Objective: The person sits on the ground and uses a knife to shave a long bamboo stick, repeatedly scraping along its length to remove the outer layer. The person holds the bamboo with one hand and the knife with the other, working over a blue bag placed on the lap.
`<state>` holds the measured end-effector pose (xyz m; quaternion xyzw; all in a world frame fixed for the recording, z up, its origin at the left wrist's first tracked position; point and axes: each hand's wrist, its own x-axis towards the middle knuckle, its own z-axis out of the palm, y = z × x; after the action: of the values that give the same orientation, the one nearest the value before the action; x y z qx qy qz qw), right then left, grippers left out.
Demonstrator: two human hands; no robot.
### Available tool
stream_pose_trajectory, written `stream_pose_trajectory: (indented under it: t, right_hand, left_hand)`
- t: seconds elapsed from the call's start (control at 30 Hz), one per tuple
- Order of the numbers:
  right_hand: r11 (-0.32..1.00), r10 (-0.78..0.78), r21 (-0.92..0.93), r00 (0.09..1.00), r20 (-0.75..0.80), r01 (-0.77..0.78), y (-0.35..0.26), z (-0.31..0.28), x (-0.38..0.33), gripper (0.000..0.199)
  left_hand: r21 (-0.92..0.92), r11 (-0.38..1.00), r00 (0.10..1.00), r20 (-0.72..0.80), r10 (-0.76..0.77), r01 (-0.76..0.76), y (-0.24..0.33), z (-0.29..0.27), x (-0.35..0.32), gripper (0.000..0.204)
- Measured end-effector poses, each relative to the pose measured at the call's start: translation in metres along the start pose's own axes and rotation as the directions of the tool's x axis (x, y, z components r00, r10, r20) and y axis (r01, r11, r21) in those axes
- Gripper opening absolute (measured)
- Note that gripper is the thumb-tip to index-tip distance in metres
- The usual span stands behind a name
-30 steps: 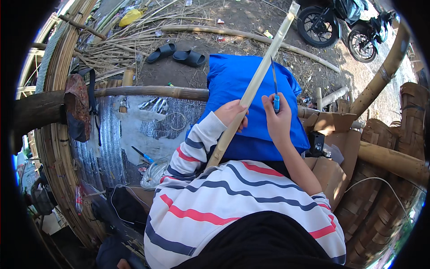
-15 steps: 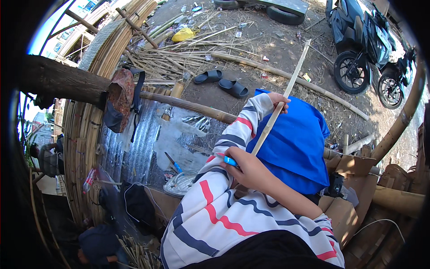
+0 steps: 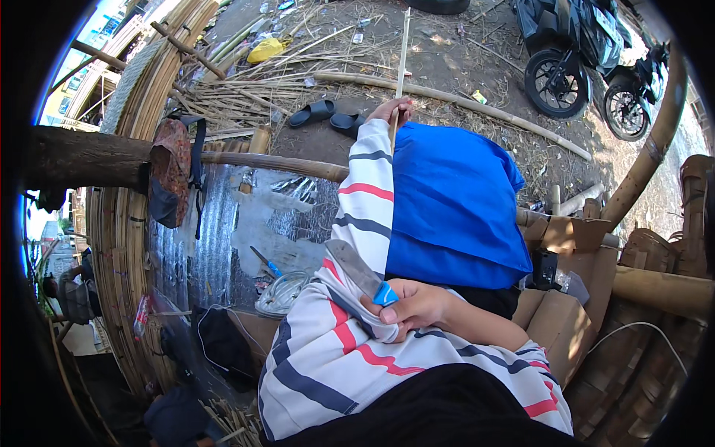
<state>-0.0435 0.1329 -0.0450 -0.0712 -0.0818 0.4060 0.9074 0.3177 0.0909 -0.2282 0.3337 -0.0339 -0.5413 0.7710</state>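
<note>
My left hand (image 3: 392, 112), at the end of a striped sleeve, is closed around a long, thin bamboo strip (image 3: 403, 56). The strip points away from me, and its near part runs down along the left edge of a blue cloth (image 3: 454, 201). Close to my body, my right hand (image 3: 410, 304) grips the blue handle of a knife (image 3: 359, 272). Its broad grey blade points up and left, over my left sleeve. Part of the handle is hidden by my fingers.
A second blue-handled knife (image 3: 266, 261) lies on the silvery sheet (image 3: 201, 238) at left, beside a coil of clear tubing (image 3: 281, 295). Black slippers (image 3: 311, 113), split bamboo (image 3: 238, 104) and a long pole (image 3: 454, 112) lie ahead. Motorbikes (image 3: 555, 82) stand far right; cardboard (image 3: 566, 328) is near right.
My left hand has moved left and farther away with the bamboo strip, which now stands more upright. My right hand has come down, and the knife blade now shows broadly. The view has shifted.
</note>
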Motion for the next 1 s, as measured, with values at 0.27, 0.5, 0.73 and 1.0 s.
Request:
stream_pose_trajectory:
  t: [0.27, 0.5, 0.73, 1.0]
  right_hand:
    - [0.97, 0.242, 0.014, 0.97, -0.011, -0.242, 0.002, -0.015, -0.002, 0.022]
    - [0.985, 0.162, -0.033, 0.974, -0.16, -0.169, 0.0, -0.013, -0.002, 0.018]
    - [0.665, -0.479, -0.745, 0.793, -0.377, 0.048, -0.049, -0.023, -0.036, 0.036]
    - [0.572, -0.796, -0.819, 0.269, -0.543, 0.039, -0.1, -0.054, -0.066, 0.021]
  left_hand:
    - [0.717, 0.684, 0.984, -0.179, -0.006, 0.134, 0.007, 0.023, -0.007, 0.016]
    - [0.549, 0.835, 0.964, -0.21, 0.161, -0.019, 0.001, 0.011, -0.014, 0.015]
    - [0.551, 0.828, 0.994, -0.095, -0.057, 0.1, -0.022, 0.106, -0.082, 0.017]
    - [0.618, 0.786, 0.998, -0.056, 0.023, 0.016, 0.001, 0.122, -0.067, 0.016]
